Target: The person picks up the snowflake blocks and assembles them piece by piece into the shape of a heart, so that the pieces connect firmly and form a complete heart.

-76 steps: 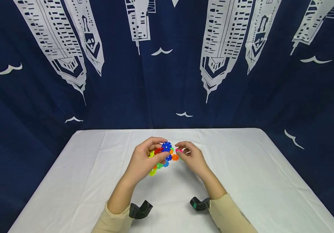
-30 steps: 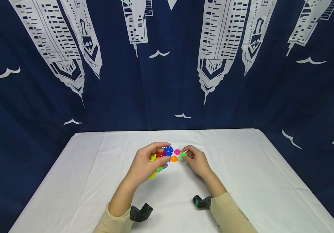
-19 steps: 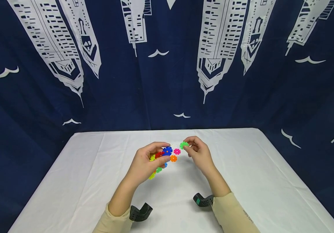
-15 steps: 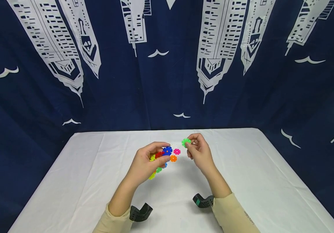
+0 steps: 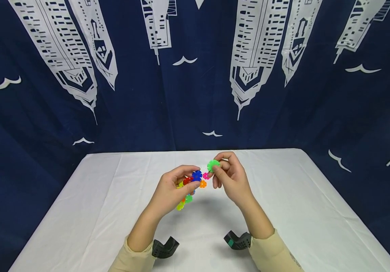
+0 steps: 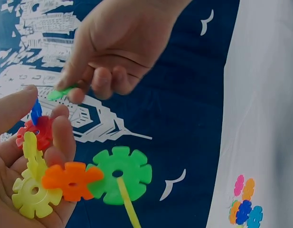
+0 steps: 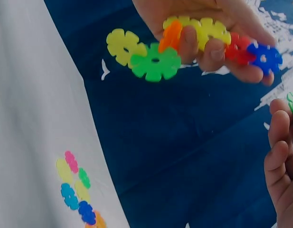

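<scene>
My left hand (image 5: 169,189) holds a chain of notched, flower-shaped plastic discs that interlock. A blue disc (image 7: 265,58) ends it at the fingertips; a red disc (image 7: 239,48) follows, then yellow ones (image 6: 36,192), an orange disc (image 6: 72,181), a green disc (image 6: 120,175) and another yellow disc (image 7: 123,46) at the far end. My right hand (image 5: 233,181) pinches a single green disc (image 5: 213,166) between thumb and index finger, raised a little right of the blue disc and apart from it. The other right fingers curl loosely.
Several loose discs lie on the white-covered table (image 5: 283,211), among them a pink disc (image 5: 206,176), an orange disc (image 5: 203,184) and a light blue disc (image 7: 69,196). Behind hangs a navy curtain (image 5: 195,94) with white building prints.
My right hand has picked a green disc off the loose discs and lifted it. Most recently it has shifted slightly left, closer to the chain. The left hand stays nearly still.
</scene>
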The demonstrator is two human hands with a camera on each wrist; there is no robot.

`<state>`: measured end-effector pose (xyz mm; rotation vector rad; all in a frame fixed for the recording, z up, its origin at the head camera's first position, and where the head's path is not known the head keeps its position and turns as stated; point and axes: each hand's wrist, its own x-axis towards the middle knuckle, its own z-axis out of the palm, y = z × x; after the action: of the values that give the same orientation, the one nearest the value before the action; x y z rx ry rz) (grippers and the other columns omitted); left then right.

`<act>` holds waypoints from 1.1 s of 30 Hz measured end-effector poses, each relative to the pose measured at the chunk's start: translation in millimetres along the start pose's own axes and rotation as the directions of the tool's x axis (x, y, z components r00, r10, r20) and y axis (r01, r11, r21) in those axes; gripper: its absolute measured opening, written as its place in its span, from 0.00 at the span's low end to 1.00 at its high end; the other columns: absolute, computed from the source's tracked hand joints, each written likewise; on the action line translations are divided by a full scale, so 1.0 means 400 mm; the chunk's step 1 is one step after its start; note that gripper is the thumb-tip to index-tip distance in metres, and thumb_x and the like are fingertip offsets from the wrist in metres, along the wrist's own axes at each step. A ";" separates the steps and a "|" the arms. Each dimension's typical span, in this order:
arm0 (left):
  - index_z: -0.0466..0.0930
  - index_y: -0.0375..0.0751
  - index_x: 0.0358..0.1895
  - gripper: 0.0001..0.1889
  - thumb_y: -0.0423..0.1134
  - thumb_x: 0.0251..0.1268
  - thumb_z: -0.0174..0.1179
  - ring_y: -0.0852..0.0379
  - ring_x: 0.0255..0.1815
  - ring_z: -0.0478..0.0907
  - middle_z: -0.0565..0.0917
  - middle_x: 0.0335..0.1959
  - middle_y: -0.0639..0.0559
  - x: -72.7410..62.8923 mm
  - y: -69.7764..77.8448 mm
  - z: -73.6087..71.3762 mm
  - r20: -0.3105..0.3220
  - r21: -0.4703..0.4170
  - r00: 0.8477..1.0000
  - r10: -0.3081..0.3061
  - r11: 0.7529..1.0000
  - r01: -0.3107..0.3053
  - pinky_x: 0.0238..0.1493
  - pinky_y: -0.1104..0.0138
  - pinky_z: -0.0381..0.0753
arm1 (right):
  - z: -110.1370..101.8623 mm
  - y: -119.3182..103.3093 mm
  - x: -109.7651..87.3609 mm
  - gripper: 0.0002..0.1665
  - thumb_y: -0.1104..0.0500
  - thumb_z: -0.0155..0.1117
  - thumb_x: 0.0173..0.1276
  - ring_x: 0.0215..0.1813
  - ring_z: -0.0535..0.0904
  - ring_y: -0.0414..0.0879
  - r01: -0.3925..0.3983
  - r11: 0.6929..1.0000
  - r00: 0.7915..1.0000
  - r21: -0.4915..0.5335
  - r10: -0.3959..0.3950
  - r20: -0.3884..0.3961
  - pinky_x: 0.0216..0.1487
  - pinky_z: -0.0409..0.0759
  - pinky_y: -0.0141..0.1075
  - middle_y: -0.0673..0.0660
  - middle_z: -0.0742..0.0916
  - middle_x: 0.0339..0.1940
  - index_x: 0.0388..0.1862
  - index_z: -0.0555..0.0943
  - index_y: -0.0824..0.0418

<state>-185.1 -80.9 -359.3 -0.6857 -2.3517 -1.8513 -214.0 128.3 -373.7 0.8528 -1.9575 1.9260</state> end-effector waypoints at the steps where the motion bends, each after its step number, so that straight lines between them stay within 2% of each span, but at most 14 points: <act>1: 0.82 0.47 0.56 0.18 0.37 0.63 0.69 0.56 0.29 0.83 0.86 0.39 0.44 0.000 0.000 0.000 -0.003 0.007 1.000 -0.002 1.000 0.002 0.32 0.67 0.86 | 0.003 -0.004 -0.001 0.11 0.72 0.54 0.74 0.16 0.73 0.50 0.024 1.000 1.000 -0.008 -0.024 0.010 0.19 0.76 0.33 0.59 0.85 0.26 0.53 0.68 0.71; 6: 0.84 0.49 0.56 0.18 0.38 0.63 0.69 0.54 0.36 0.83 0.86 0.42 0.46 -0.002 -0.004 -0.001 -0.005 0.025 1.000 -0.020 0.999 0.020 0.37 0.69 0.85 | 0.022 -0.012 -0.008 0.13 0.74 0.54 0.73 0.16 0.71 0.48 0.096 0.994 0.995 -0.054 -0.093 0.046 0.17 0.74 0.32 0.63 0.82 0.23 0.54 0.72 0.68; 12: 0.84 0.49 0.57 0.18 0.40 0.64 0.68 0.50 0.31 0.81 0.86 0.41 0.45 -0.005 -0.002 -0.002 0.012 0.003 0.999 -0.035 0.999 0.035 0.33 0.67 0.85 | 0.042 -0.015 -0.013 0.12 0.76 0.51 0.72 0.15 0.66 0.43 0.171 0.984 0.984 -0.053 -0.168 0.049 0.14 0.68 0.30 0.63 0.78 0.19 0.53 0.72 0.70; 19: 0.84 0.45 0.55 0.17 0.38 0.64 0.68 0.56 0.26 0.79 0.86 0.38 0.44 -0.005 0.002 -0.005 0.027 -0.028 1.000 0.010 1.000 -0.009 0.30 0.66 0.84 | 0.060 -0.015 -0.020 0.11 0.77 0.53 0.71 0.15 0.69 0.44 0.226 0.973 0.974 -0.041 -0.226 -0.011 0.14 0.69 0.31 0.63 0.80 0.20 0.51 0.71 0.74; 27: 0.86 0.47 0.53 0.15 0.38 0.63 0.69 0.57 0.23 0.77 0.85 0.35 0.47 -0.005 0.005 -0.003 0.020 -0.068 1.000 0.015 0.998 -0.014 0.28 0.60 0.85 | 0.079 -0.017 -0.026 0.09 0.76 0.52 0.72 0.12 0.68 0.44 0.276 0.960 0.960 0.041 -0.273 -0.069 0.11 0.67 0.33 0.65 0.81 0.20 0.48 0.67 0.79; 33: 0.86 0.43 0.53 0.15 0.37 0.62 0.69 0.58 0.23 0.76 0.87 0.38 0.44 -0.006 0.010 -0.004 0.026 -0.100 1.000 0.010 0.995 -0.007 0.27 0.67 0.83 | 0.091 -0.024 -0.029 0.09 0.74 0.51 0.75 0.11 0.66 0.43 0.306 0.951 0.948 0.053 -0.299 -0.105 0.10 0.65 0.31 0.65 0.80 0.18 0.48 0.65 0.81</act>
<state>-181.8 -82.4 -356.1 -0.7327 -2.2809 -1.9798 -191.5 96.1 -375.4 0.9949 -1.6056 1.8246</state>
